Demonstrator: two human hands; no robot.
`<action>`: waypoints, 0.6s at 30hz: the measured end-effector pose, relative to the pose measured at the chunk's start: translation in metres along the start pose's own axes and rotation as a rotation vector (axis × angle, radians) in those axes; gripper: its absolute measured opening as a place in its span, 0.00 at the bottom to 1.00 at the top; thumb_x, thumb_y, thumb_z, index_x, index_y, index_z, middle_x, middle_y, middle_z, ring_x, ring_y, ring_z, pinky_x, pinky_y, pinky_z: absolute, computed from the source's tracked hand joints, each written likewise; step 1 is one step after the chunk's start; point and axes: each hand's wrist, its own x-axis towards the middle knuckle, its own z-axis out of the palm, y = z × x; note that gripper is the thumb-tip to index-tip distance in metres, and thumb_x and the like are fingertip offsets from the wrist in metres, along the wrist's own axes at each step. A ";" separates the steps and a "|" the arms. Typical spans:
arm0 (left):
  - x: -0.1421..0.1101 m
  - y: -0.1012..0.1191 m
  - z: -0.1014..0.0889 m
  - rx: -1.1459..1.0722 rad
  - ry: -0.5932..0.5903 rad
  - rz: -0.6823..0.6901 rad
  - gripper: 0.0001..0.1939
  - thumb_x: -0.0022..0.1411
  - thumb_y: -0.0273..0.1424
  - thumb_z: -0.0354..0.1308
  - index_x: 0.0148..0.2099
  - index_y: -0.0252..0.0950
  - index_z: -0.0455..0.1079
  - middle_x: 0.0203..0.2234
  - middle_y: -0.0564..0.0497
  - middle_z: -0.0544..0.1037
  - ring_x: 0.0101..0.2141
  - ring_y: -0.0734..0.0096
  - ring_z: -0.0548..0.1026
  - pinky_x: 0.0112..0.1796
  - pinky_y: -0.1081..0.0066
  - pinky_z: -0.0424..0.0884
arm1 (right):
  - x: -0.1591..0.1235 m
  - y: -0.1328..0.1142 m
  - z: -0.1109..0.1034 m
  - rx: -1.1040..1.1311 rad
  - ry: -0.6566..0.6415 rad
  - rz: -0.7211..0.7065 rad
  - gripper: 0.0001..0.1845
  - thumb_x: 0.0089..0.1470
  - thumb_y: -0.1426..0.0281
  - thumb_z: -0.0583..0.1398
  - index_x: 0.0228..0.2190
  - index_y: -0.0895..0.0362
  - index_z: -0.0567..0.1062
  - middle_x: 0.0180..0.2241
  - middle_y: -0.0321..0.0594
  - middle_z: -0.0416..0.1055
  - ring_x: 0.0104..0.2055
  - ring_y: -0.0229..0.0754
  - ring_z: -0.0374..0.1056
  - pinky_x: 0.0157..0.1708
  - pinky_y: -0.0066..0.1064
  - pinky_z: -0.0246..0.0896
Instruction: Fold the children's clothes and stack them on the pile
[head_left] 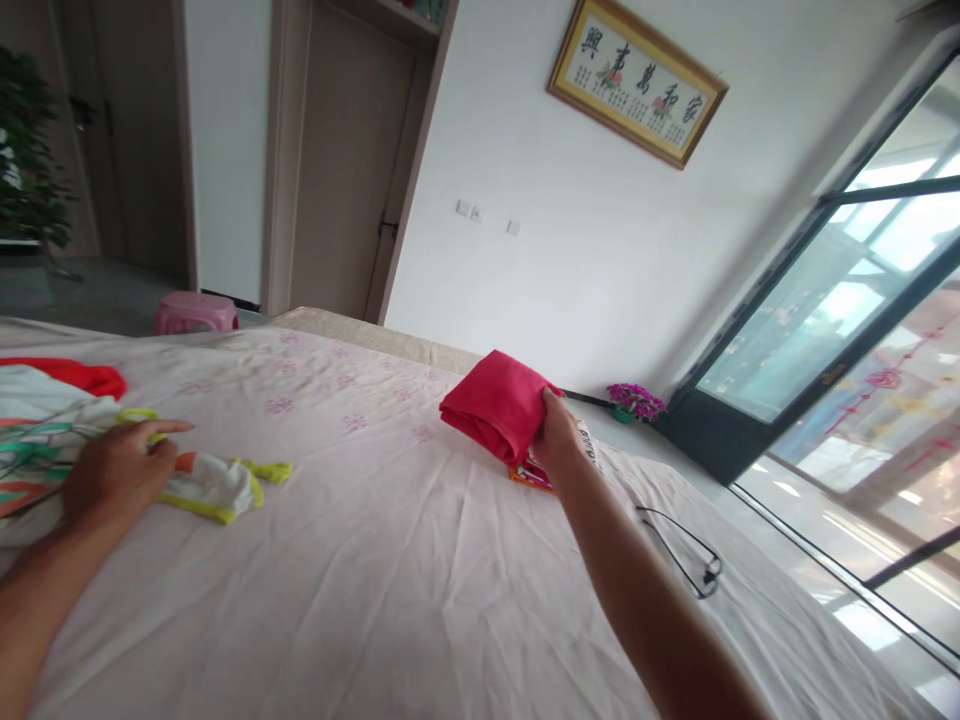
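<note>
My right hand (556, 430) grips the right edge of a folded red cloth (491, 405), holding it over a patterned item with an orange edge (531, 474), mostly hidden beneath. At the left, my left hand (124, 468) lies over a white garment with yellow trim (214, 485). Its index finger is stretched out and the thumb stands apart from it. Beside that hand is a heap of white printed cloth (37, 430) with green and orange shapes, and a bright red piece (82, 375) lies behind it.
A pale flowered sheet (360, 580) covers the wide surface. Black-framed glasses (686, 550) lie near its right side. Beyond it are a pink stool (196, 312), a pot of purple flowers (634, 400), a closed door (349, 160) and a glass door (817, 300).
</note>
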 end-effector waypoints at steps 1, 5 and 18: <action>-0.001 0.001 0.000 0.015 0.008 0.023 0.19 0.61 0.35 0.48 0.51 0.43 0.74 0.44 0.52 0.75 0.35 0.70 0.67 0.35 0.76 0.58 | -0.009 0.020 0.008 0.079 -0.025 0.061 0.07 0.57 0.63 0.57 0.35 0.53 0.69 0.27 0.34 0.72 0.30 0.39 0.70 0.31 0.30 0.71; -0.002 0.001 0.002 -0.006 0.068 0.071 0.19 0.63 0.33 0.47 0.51 0.41 0.73 0.40 0.54 0.75 0.35 0.70 0.68 0.39 0.76 0.62 | -0.041 0.089 0.006 -0.216 -0.064 0.208 0.11 0.59 0.63 0.52 0.39 0.54 0.70 0.35 0.42 0.75 0.39 0.45 0.73 0.34 0.35 0.72; -0.060 0.074 0.008 -0.201 0.064 0.529 0.16 0.62 0.27 0.45 0.44 0.38 0.74 0.43 0.51 0.78 0.43 0.68 0.75 0.46 0.73 0.66 | -0.096 0.090 -0.031 -1.179 -0.854 -0.364 0.39 0.49 0.58 0.65 0.61 0.52 0.65 0.62 0.45 0.62 0.65 0.52 0.55 0.62 0.45 0.49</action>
